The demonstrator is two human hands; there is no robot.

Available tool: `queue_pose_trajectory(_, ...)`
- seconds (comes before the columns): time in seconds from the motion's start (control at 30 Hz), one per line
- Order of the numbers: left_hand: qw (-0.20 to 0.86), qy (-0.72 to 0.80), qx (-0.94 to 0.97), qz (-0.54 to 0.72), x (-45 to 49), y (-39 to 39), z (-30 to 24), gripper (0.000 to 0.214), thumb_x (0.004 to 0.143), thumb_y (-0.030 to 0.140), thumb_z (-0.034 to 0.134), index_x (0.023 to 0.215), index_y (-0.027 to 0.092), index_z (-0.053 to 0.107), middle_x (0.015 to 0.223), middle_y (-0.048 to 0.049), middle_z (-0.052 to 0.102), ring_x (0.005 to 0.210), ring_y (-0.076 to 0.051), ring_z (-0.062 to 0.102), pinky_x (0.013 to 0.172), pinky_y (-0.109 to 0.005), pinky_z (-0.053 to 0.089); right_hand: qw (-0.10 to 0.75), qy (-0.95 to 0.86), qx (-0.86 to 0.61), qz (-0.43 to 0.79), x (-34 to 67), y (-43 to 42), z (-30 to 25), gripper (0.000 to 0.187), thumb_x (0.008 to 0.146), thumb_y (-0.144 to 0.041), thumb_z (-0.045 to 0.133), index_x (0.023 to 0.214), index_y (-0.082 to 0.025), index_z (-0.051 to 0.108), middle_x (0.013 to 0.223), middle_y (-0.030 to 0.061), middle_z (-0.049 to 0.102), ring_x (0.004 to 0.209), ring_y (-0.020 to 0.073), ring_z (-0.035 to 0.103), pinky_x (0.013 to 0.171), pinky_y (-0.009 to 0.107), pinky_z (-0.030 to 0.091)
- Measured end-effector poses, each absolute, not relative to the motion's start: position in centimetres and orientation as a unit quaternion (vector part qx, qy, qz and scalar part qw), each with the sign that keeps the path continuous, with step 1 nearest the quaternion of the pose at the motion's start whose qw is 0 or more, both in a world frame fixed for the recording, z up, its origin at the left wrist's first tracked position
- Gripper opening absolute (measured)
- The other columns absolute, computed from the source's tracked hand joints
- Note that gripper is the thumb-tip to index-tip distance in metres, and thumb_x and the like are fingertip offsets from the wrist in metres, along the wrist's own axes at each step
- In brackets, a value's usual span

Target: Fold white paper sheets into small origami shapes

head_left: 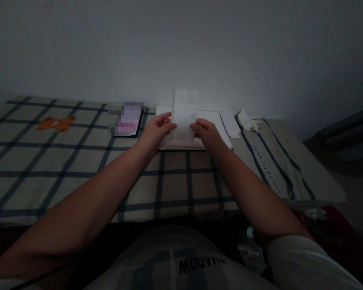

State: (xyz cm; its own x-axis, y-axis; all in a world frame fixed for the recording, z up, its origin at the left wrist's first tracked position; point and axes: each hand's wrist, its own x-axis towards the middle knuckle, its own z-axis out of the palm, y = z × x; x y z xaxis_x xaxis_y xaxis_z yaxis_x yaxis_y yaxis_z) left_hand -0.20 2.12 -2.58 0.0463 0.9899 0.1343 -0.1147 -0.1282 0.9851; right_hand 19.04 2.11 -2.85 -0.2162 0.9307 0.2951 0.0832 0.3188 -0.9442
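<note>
A folded sheet of white, slightly see-through paper (184,114) stands upright between my hands, with crease lines across it. My left hand (157,131) pinches its left edge between thumb and fingers. On the opposite edge, my right hand (206,132) is closed with thumb and index finger on the paper. Behind and below lies a white pad or notebook (213,121) with a stitched-looking front edge, partly covered by the hands and the paper.
A checked cloth (172,185) covers the table. Left are a phone (127,120) and an orange bear-shaped piece (57,123). Right of the pad lie a white paper strip (230,123) and paper scraps (247,121). A plastic bottle (251,251) is below the table edge.
</note>
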Motion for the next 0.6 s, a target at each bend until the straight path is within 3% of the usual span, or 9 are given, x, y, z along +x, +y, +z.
queue_pose_trajectory(0.13, 0.555, 0.400, 0.482, 0.548, -0.14, 2.01, -2.21, 0.037, 0.067, 0.031, 0.075, 0.101, 0.018, 0.071, 0.098, -0.0047, 0.075, 0.087, -0.019, 0.068, 0.078, -0.031, 0.054, 0.513, -0.613, -0.437, 0.412, 19.37, 2.57, -3.22, 0.030, 0.082, -0.039, 0.061, 0.064, -0.022, 0.043, 0.062, -0.0051, 0.038, 0.061, 0.0109, 0.043, 0.058, 0.025, 0.040)
queue_pose_trajectory(0.27, 0.532, 0.415, 0.453, 0.583, -0.16, 2.49, -2.49, 0.039, 0.062, 0.024, 0.079, 0.097, 0.020, 0.065, 0.093, -0.0029, 0.073, 0.083, -0.018, 0.068, 0.074, -0.029, 0.054, 0.520, -0.593, -0.478, 0.385, 19.53, 2.82, -3.37, 0.032, 0.080, -0.035, 0.059, 0.060, -0.023, 0.037, 0.059, -0.0057, 0.032, 0.057, 0.0103, 0.038, 0.053, 0.024, 0.037)
queue_pose_trajectory(0.43, 0.471, 0.432, 0.427, 0.640, -0.22, 2.96, -2.90, 0.050, 0.058, 0.021, 0.085, 0.097, 0.022, 0.054, 0.085, -0.0020, 0.072, 0.081, -0.021, 0.070, 0.072, -0.033, 0.056, 0.517, -0.571, -0.492, 0.405, 19.35, 2.74, -3.14, 0.027, 0.076, -0.033, 0.060, 0.059, -0.023, 0.041, 0.058, -0.0057, 0.036, 0.057, 0.0102, 0.042, 0.053, 0.025, 0.042)
queue_pose_trajectory(0.6, 0.429, 0.443, 0.452, 0.644, -0.43, 2.84, -2.81, 0.037, 0.060, 0.023, 0.085, 0.085, 0.020, 0.057, 0.085, -0.0029, 0.071, 0.085, -0.022, 0.070, 0.075, -0.033, 0.058, 0.524, -0.553, -0.501, 0.410, 19.44, 2.76, -3.07, 0.025, 0.074, -0.032, 0.060, 0.057, -0.022, 0.044, 0.056, -0.0052, 0.041, 0.055, 0.0100, 0.045, 0.050, 0.024, 0.042)
